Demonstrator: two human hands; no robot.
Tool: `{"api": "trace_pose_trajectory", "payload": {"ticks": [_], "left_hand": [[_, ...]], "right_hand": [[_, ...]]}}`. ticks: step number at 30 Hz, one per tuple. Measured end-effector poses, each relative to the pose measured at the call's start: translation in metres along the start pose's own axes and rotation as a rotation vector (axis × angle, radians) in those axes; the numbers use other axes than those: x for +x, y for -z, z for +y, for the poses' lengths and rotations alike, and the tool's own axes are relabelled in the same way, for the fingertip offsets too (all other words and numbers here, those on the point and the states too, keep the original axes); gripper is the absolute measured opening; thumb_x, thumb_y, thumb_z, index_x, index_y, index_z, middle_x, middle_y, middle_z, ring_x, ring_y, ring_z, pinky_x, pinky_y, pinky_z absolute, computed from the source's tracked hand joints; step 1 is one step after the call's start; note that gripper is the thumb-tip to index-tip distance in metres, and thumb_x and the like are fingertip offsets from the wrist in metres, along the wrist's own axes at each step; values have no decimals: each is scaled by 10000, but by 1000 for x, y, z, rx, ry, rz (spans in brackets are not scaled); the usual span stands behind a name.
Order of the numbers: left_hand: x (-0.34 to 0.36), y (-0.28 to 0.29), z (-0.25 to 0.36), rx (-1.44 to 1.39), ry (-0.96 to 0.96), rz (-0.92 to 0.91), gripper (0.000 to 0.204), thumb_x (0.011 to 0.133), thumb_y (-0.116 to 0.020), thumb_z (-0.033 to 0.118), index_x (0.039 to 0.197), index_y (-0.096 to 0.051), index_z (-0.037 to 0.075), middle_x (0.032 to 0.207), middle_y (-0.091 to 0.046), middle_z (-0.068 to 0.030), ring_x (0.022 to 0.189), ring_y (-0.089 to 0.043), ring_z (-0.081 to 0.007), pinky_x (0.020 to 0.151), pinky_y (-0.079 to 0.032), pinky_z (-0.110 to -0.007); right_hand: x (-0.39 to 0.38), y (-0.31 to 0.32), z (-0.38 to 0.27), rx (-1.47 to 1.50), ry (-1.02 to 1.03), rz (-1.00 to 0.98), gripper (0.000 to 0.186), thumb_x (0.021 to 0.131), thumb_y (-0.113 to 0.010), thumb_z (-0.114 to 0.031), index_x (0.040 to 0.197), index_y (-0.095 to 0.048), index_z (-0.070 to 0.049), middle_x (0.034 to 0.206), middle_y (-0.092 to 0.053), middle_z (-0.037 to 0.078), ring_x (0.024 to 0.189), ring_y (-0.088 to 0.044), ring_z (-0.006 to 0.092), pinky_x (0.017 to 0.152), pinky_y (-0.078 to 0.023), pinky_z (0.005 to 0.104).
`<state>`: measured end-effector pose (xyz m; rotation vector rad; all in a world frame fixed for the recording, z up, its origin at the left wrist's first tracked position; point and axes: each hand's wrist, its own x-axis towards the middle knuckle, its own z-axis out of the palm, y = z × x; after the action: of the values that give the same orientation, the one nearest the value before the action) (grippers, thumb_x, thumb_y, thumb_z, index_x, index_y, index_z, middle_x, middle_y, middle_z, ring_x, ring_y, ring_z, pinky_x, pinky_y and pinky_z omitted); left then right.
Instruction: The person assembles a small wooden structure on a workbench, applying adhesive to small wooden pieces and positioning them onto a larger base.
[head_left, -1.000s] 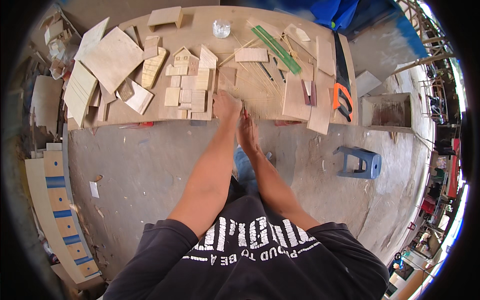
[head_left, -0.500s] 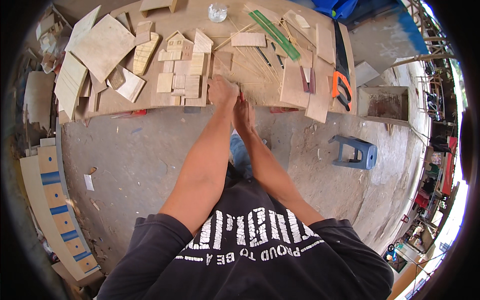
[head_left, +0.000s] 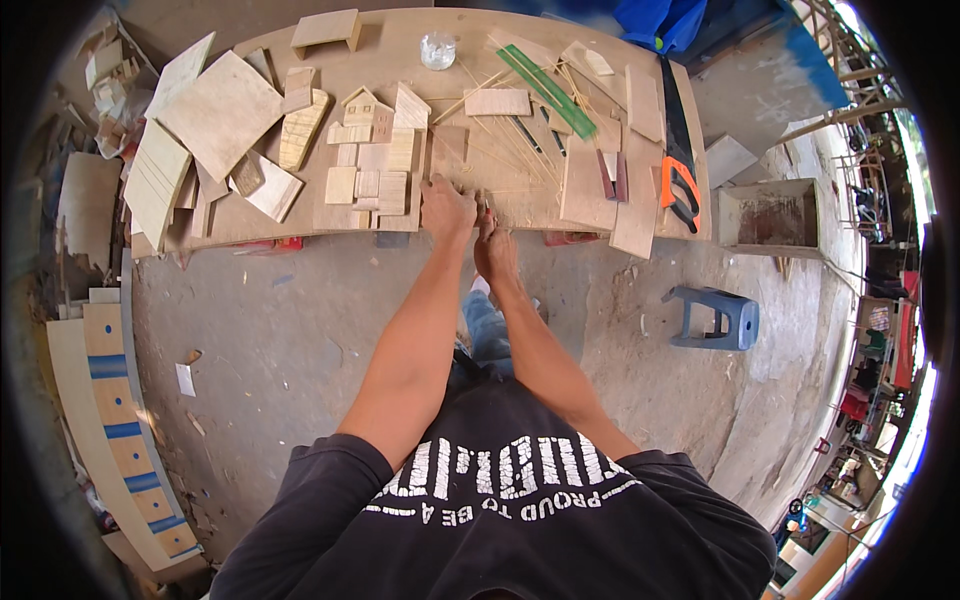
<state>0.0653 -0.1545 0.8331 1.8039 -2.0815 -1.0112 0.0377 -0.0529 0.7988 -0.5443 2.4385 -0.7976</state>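
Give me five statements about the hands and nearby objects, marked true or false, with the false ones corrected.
1. The left hand is at the near side of the brown wooden table. True.
2. The grip of the right hand is on the orange-handled black handsaw. False: the grip is on a slim red tool; the handsaw lies on the table.
3. The long flat green strip lies right of the small clear round cup. True.
4. The blue plastic stool is at the left of the picture. False: the stool is at the right.
5. The pale house-shaped wooden piece lies farther left than the left hand. True.
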Motion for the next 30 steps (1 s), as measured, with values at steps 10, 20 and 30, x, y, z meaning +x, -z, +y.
{"api": "trace_pose_trajectory", "payload": {"ticks": [10, 20, 30], "left_hand": [[-13, 1, -7, -33, -115, 62, 434, 785, -813, 231, 1080, -574, 21, 1131, -565, -172, 975, -652, -410, 748, -547, -525], [-16, -8, -36, -47, -616, 110, 181, 857, -708, 144, 1025, -652, 110, 1050, -589, -67, 920, -644, -301, 687, -554, -432], [-7, -9, -40, -42, -808, 29, 55, 839, -678, 94, 866, -726, 89, 914, -672, -3, 873, -639, -236, 693, -559, -372]], "right_hand": [[-9, -1, 18, 6, 100, 84, 678, 1056, -359, -427, 747, -662, 95, 848, -616, 391, 857, -615, 559, 789, -467, 607], [-24, -2, 21, -10, 45, 42, 584, 1047, -395, -403, 863, -644, 92, 858, -636, 379, 866, -625, 547, 788, -479, 593], [-27, 2, 19, -34, 27, 31, 547, 1049, -403, -357, 817, -617, 89, 847, -640, 365, 862, -630, 538, 772, -487, 576]]}}
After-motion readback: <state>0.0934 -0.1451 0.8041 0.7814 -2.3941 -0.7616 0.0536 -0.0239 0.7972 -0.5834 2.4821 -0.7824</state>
